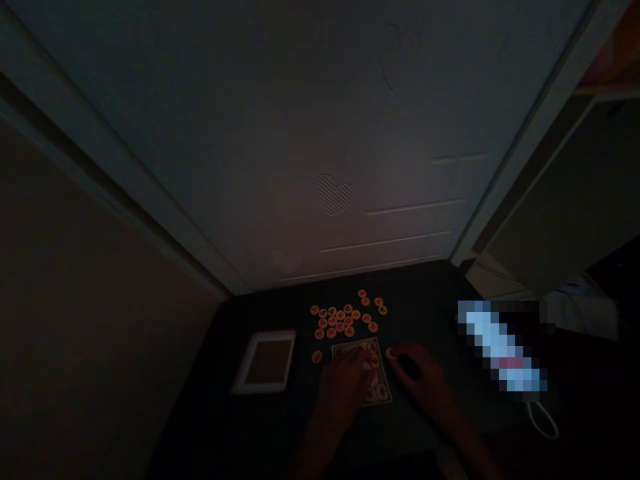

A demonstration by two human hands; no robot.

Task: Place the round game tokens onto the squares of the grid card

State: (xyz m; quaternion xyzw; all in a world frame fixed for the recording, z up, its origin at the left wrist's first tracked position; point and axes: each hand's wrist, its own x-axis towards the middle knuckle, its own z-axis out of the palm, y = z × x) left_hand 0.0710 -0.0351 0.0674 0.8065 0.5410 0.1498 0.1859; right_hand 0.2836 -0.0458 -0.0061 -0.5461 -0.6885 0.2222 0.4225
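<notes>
A pale-edged square card (386, 393) lies on a dark table, with several round Chinese chess pieces (383, 391) on it. My left hand (345, 381) is over the card, its fingers curled down and closed among the pieces; what they grip, if anything, is hidden. Just right of the card, my right hand (417, 367) pinches a single Chinese chess piece (391, 353) between thumb and fingers, at the tabletop. Behind the card several more round pieces (340, 316) with red or dark characters are spread in a loose cluster. One lone piece (317, 357) sits left of the card.
A shallow white-rimmed tray or frame (240, 380) lies on the table's left. The dark table (205, 373) meets a pale panel (334, 195) with raised hearts at the back. To the right, a pixelated bright object (500, 347) has a white loop (544, 421) beside it. The light is dim.
</notes>
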